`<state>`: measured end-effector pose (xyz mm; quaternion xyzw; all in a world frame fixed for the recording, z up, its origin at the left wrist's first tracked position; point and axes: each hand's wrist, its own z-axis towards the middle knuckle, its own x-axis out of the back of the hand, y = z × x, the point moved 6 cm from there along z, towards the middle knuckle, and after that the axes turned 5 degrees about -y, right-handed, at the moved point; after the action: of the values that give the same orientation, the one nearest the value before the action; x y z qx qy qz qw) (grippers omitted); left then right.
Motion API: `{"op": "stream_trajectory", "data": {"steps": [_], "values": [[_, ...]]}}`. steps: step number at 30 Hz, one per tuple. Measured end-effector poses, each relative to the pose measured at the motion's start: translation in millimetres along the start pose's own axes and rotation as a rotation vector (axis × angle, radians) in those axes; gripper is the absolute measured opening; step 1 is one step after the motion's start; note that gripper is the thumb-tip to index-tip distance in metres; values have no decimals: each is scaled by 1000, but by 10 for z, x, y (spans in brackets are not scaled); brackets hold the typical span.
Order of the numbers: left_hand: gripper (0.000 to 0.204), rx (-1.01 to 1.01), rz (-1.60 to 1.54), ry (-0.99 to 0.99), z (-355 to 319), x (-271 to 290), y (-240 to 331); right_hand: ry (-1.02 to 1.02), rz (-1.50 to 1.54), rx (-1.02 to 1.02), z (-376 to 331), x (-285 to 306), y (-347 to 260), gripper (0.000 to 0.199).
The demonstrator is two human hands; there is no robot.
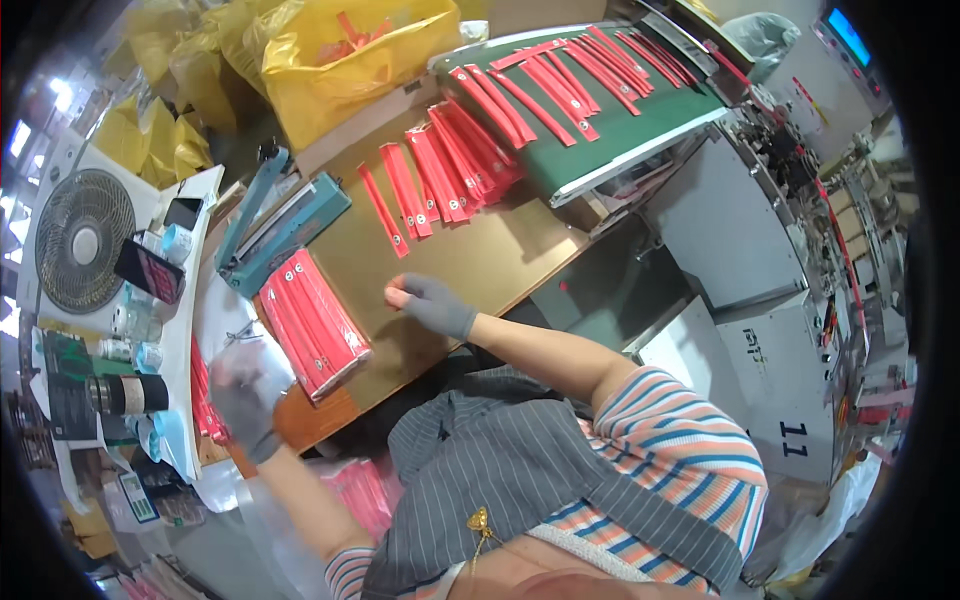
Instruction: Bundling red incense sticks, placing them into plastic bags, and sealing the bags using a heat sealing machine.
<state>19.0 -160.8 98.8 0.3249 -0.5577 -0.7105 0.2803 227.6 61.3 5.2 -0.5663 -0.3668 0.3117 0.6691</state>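
Note:
My right hand (432, 306), in a grey fingerless glove, hovers over the brown tabletop (480, 275). Its fingers curl in toward the thumb, and nothing shows in them. Left of it lies a bundle of long red packets (312, 325) in clear plastic wrap. My left hand (245, 395), gloved the same way, is smeared by motion beside the bundle's near left side. Close to that hand are more red strips (203, 395) and a pair of scissors (243, 332). Loose red packets (440, 165) lie in an overlapping row farther back on the table.
A teal hand-lever sealer (285, 235) stands behind the bundle. At the back right, a green conveyor belt (545, 150) carries several red packets. A yellow bag (350, 85) sits behind the table. On the left are a fan (85, 240), a phone (150, 270) and a black flask (130, 394).

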Motion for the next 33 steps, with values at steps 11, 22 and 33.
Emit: {"op": "stream_trajectory", "data": {"steps": [11, 22, 33], "values": [[22, 272, -716, -397, -137, -1654, -143, -125, 230, -9, 685, 568, -360, 21], [37, -44, -340, -158, 489, -1286, -48, 361, -1532, 263, 2144, 2277, -512, 69], [49, -110, 994, -230, 1279, -2046, -1658, -151, -1351, 579, 1677, 1208, -92, 15]]}}
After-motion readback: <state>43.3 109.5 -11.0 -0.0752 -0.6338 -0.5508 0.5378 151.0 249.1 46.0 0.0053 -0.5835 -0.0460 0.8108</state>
